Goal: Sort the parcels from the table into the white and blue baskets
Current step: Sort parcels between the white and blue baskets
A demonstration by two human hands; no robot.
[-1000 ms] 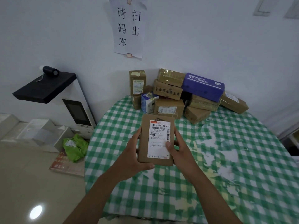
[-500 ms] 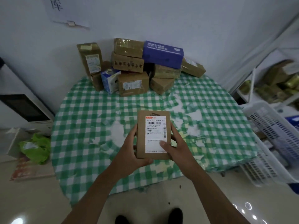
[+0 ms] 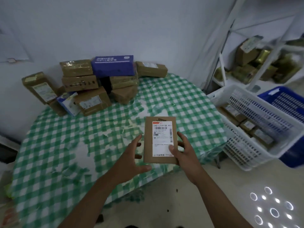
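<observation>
A flat brown cardboard parcel with a white label [image 3: 160,140] is held up in the air, above the near edge of the round surface with the green and white checked cloth [image 3: 181,102]. It looks light and stiff, like a thin box, so it can likely be carried with one hand. The cardboard is smooth, so it may slip if it is only pinched softly. It is best held by its long side edges, low down, where the label can still be read. The right hand [image 3: 181,149] is clamped on the parcel's right edge, with the thumb pressed on the label and the other fingers tucked behind. The left hand [image 3: 132,157] is beside the left edge with its fingers spread apart and loose; it cannot be told whether the parcel is touched by it. Both arms are stretched forward from below. The white plastic basket with slots [image 3: 253,116] is seen to the right, with brown parcels inside, and the blue plastic basket [image 3: 287,97] is just behind it. More parcels [image 3: 92,83] are piled at the far side of the surface.
</observation>
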